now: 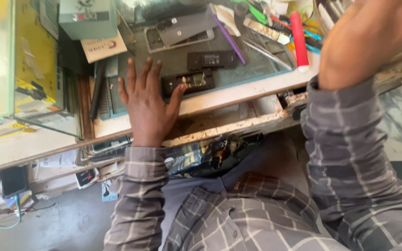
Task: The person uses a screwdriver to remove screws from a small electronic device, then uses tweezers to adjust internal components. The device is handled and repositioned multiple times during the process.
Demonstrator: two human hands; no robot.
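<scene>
Left hand point(147, 104) flat, fingers spread on mat point(257, 69), thumb touching black module point(188, 82). Second module point(211, 59), phone point(178, 33), red tube point(298, 39) beyond. Right hand out of frame, forearm point(364, 42) raised.

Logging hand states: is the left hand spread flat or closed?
Spread flat: the left hand lies palm-down, thumb touching the black phone part.

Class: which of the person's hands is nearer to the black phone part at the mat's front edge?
Left. The left hand lies flat beside the phone part, thumb touching it. The right hand is out of view, its forearm raised.
</scene>
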